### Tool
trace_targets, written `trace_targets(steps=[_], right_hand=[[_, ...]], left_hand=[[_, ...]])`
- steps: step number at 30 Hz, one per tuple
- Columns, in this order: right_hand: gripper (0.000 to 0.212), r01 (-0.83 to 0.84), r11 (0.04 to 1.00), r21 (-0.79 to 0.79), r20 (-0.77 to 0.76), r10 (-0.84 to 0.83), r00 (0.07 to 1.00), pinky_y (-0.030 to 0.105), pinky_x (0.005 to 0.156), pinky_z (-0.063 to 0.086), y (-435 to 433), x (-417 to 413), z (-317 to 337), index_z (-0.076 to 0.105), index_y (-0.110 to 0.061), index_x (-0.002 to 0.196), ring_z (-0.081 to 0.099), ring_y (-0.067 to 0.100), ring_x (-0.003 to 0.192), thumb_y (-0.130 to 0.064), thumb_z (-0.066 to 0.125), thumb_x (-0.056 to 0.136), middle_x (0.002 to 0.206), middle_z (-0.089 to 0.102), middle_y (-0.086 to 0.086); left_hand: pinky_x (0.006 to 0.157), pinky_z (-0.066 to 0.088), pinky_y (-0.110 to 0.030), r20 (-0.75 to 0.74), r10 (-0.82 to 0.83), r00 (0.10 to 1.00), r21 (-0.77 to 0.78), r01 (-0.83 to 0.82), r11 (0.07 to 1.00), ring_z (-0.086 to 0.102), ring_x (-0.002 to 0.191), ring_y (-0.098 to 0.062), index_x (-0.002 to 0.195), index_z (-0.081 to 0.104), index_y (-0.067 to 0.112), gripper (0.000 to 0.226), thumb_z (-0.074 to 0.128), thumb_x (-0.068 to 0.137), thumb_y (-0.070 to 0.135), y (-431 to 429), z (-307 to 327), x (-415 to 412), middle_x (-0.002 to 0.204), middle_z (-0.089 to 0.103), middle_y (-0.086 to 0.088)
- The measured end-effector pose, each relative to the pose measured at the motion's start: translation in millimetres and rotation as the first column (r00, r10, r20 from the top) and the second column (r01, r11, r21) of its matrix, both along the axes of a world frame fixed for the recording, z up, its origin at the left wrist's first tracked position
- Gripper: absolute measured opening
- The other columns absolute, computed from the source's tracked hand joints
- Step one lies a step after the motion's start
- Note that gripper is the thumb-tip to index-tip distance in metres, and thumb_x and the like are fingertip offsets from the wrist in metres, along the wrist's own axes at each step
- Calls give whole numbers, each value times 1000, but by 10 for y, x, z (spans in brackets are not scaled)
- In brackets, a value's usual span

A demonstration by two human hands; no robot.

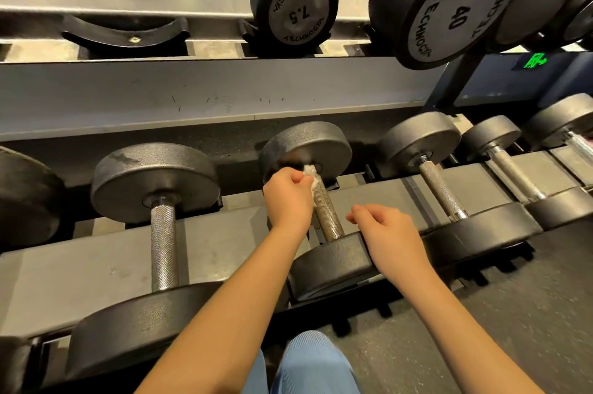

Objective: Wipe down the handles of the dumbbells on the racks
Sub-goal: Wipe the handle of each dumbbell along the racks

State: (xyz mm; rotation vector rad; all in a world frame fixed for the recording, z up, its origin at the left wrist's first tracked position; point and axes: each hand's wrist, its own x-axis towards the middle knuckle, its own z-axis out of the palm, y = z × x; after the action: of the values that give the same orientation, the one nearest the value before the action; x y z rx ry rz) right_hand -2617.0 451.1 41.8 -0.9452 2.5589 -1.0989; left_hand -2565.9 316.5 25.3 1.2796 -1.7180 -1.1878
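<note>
Blue-trousered knee (pixel 308 361) sits lowest in view, with both my bare forearms reaching away from it toward a grey two-tier rack (pixel 64 281).

Far left on the lower tier, a large dumbbell (pixel 163 246) lies in its slot with its long axis running away from me: one black head near, one far, and the knurled steel bar between them. Above it, on the upper tier, is a curved black cradle (pixel 125 32).

At centre, the next dumbbell's handle (pixel 325 213) also points away from me, leaning slightly left at its far end. My left hand (pixel 287 197) is at that far end, its fingers curled tight and pinching a small white wipe (pixel 310 172) against the bar just below the far head. Above it, an upper cradle holds a dumbbell marked 7.5 (pixel 293 5), its end face toward me.

My right hand (pixel 388 230) rests on the near head of the centre dumbbell, fingers loosely curled and holding nothing.

To the right, the upper tier carries a bigger dumbbell marked 40 (pixel 449 2). Below it, a smaller dumbbell (pixel 439 191) and another (pixel 510 175) lie in their slots, handles angled up and to the left. Dark speckled floor (pixel 529 313) fills the lower right.
</note>
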Motion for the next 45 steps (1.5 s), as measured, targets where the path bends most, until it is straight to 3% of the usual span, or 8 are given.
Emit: trace_targets(steps=[4,11,19,26,32,37,42,45], right_hand=[[42,2,1000,1,0,-2,1000,42,82,50,-7,-16,3,69,-3,89,62,28,90,-39,47,94,89,70,13],[35,16,1000,-3,-6,-16,1000,39,73,48,-10,-7,11,67,-9,79,59,26,81,-36,48,93,78,67,9],[35,9,1000,-8,10,-9,1000,39,77,49,-1,4,27,67,-6,85,60,27,86,-33,47,93,85,68,12],[35,9,1000,6,25,-9,1000,38,76,49,-5,3,27,68,-6,86,60,27,87,-33,47,93,86,69,11],[36,5,1000,13,36,-6,999,40,79,49,-12,9,34,68,-4,87,60,29,89,-33,48,92,89,68,14],[35,-25,999,33,54,23,998,39,77,49,4,5,40,69,-6,85,60,28,87,-32,48,93,87,68,14],[14,-81,995,-59,168,90,982,33,72,46,-47,-69,42,69,-25,84,60,10,79,-33,60,89,78,67,-7],[2,-75,979,-187,254,122,960,24,68,44,-147,-194,92,68,-19,84,59,5,68,-19,67,86,71,65,-5]], left_hand=[[64,38,-22,92,-18,996,-60,23,998,55,74,-9,81,69,15,16,61,92,24,-23,42,-12,75,61,5],[44,37,-4,277,-314,908,-50,340,939,48,51,1,66,60,16,21,66,86,12,154,45,214,63,53,11],[57,41,-15,162,-177,971,-100,195,976,55,69,-4,82,68,13,8,66,88,18,49,78,122,72,58,9],[54,35,-13,354,-410,841,15,433,901,51,64,-3,65,60,19,21,73,81,18,192,37,279,67,56,10],[59,46,-23,219,-233,948,-61,251,966,61,70,-14,72,68,8,17,72,83,21,214,87,216,71,65,0],[57,38,-17,334,-395,856,24,411,911,56,68,-7,73,69,13,14,73,82,23,199,159,256,73,62,3],[55,40,-11,131,-429,894,60,424,903,53,62,1,72,71,17,12,71,84,19,197,212,256,63,60,11],[72,56,-30,8,-453,892,84,451,889,61,63,-7,75,72,19,14,66,87,16,203,251,250,63,65,5]])
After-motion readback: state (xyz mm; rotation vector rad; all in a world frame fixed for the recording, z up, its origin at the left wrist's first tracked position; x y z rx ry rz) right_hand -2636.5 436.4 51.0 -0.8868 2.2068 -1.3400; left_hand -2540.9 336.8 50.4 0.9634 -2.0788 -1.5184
